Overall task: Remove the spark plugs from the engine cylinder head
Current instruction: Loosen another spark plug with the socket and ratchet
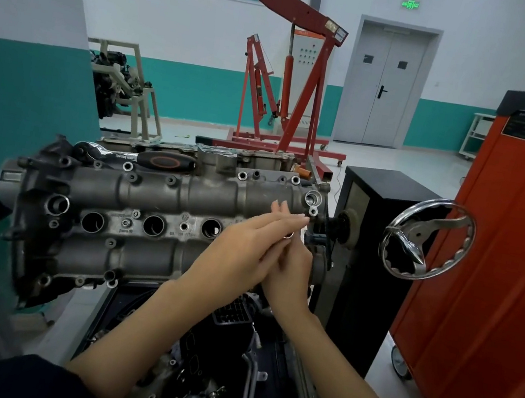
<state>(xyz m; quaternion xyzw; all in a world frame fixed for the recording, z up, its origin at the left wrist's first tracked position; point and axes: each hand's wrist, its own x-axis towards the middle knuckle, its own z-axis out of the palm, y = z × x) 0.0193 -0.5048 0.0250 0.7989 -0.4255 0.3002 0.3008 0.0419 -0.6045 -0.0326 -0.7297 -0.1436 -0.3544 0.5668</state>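
engine cylinder head (161, 213): grey cast metal, mounted on a stand, lying across the view from 9 o'clock to centre. three open round plug wells in a row along its middle, counted left to right; a fourth position at the 3 o'clock end is hidden behind the hands.

left hand (246, 248): fingers straight and together, pointing toward 1 o'clock, laid over the right hand and over the 3 o'clock end of the head.

right hand (291, 266): partly covered by the left; fingers curled around a small round metal piece (288, 235), only its ringed tip visible just beside the left fingertips. what the piece is cannot be told.

ratchet wrench (143, 158): one, chrome with black and orange grip, resting on the far edge of the head at 11 o'clock from the hands, well apart from them.

handwheel (428, 240): one, chrome, at 3 o'clock of the hands.

orange cabinet (508, 240): one, far 3 o'clock.

red engine hoists (291, 99): two, at 12 o'clock in the background.
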